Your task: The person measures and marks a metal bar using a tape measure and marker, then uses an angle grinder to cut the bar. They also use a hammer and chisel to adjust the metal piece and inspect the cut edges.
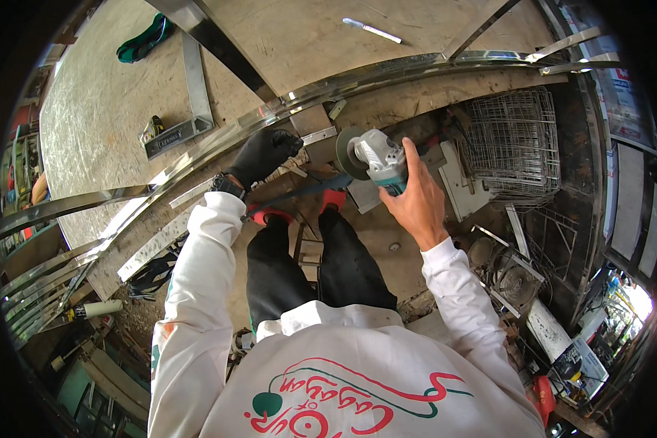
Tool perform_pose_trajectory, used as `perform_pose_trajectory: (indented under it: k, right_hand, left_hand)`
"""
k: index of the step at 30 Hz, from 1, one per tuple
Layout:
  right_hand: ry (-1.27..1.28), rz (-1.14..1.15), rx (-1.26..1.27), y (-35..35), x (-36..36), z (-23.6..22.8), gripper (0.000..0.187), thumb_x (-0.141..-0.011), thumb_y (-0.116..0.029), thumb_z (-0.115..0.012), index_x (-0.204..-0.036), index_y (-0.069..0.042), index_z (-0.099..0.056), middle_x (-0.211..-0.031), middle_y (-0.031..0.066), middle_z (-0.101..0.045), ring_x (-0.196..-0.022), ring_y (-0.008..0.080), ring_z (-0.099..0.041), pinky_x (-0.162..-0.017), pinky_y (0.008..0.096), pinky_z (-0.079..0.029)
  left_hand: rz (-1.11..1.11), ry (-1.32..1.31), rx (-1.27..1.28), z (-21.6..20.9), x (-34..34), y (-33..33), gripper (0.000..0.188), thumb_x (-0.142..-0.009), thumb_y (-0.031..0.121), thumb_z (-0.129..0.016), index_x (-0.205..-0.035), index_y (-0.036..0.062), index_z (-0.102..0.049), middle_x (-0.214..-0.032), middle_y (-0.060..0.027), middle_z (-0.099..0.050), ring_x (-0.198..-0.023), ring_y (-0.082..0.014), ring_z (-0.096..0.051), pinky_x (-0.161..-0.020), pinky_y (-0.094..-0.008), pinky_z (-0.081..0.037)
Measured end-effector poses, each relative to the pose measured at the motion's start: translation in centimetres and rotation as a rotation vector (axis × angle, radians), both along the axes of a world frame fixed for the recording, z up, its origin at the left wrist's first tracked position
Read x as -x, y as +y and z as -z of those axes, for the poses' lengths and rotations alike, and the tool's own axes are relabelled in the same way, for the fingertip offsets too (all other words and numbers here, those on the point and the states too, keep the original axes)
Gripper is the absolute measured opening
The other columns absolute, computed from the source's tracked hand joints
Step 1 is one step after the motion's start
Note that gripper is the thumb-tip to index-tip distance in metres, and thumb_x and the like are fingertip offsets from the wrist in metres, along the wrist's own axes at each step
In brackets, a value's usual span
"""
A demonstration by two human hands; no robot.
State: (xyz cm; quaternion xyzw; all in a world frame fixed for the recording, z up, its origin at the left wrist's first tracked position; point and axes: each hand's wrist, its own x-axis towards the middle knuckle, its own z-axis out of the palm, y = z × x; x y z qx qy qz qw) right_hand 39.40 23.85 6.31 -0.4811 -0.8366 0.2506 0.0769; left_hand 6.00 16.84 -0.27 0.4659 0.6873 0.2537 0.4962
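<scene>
Standing here watching, 12 being dead ahead of the worker. Leftmost, around 10 to 11: a tape measure [152, 128] next to a metal square [179, 135], both in from the near edge of the tabletop [292, 44]. A long shiny tube [365, 84] curves along that edge, so there's a rail in front of everything.

At 11 the left hand [269, 153], black glove, is over the edge with its fingers curled in. Tips sit right by a short metal piece [318, 136] around 12, but I honestly can't tell if they've got hold of it. Way back at 12, a white pen [372, 31], loads of board around it.

Near 1, the angle grinder [382, 159], disc side toward the metal piece and just beside its end; can't see if they touch. The bare right hand [420, 190] has fingers and thumb wrapped on its body. Decent gap from that hand to the wire baskets [515, 142], between 1 and 2.
</scene>
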Motion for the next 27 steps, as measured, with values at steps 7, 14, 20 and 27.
perform_pose_trajectory:
  k: [7,14,20,27]
  right_hand:
    - [-0.021,-0.056,-0.013,0.3,0.9,1.0,0.108,-0.074,-0.017,-0.088,-0.164,-0.017,-0.028,-0.112,0.0209,-0.066,-0.100,0.0436,-0.069,-0.077,0.0500,-0.059]
    - [-0.055,-0.050,-0.022,0.6,1.0,-0.1,0.109,-0.073,-0.017,-0.088,-0.164,-0.017,-0.028,-0.112,0.0209,-0.066,-0.099,0.0435,-0.069,-0.078,0.0502,-0.060]
    - [-0.077,-0.057,0.035,1.1,1.2,0.2,0.108,-0.074,-0.016,-0.088,-0.164,-0.017,-0.028,-0.125,0.0223,-0.067,-0.110,0.0433,-0.069,-0.087,0.0490,-0.058]
    - [0.154,0.034,0.164,1.5,0.3,0.6,0.103,-0.077,-0.021,-0.089,-0.161,-0.016,-0.030,-0.129,0.0253,-0.068,-0.115,0.0453,-0.068,-0.094,0.0481,-0.056]
  left_hand:
    - [-0.001,0.070,-0.073,-0.4,-0.5,-0.2,0.035,-0.100,0.033,-0.069,-0.097,-0.0007,-0.075,-0.073,-0.0148,-0.067,-0.065,-0.0233,-0.058,-0.069,-0.0396,-0.050]
    - [-0.011,0.138,0.000,0.2,-0.6,-0.3,0.041,-0.099,0.042,-0.069,-0.094,0.0013,-0.075,-0.073,-0.0167,-0.066,-0.065,-0.0290,-0.057,-0.068,-0.0433,-0.048]
    - [-0.025,0.161,0.012,-0.9,-1.0,-0.2,0.041,-0.099,0.043,-0.069,-0.092,0.0038,-0.076,-0.074,-0.0177,-0.067,-0.068,-0.0348,-0.061,-0.069,-0.0460,-0.049]
    - [-0.072,0.297,-0.082,-2.3,-2.4,-0.8,0.031,-0.098,0.040,-0.069,-0.100,0.0111,-0.078,-0.086,-0.0191,-0.073,-0.086,-0.0410,-0.071,-0.072,-0.0473,-0.055]
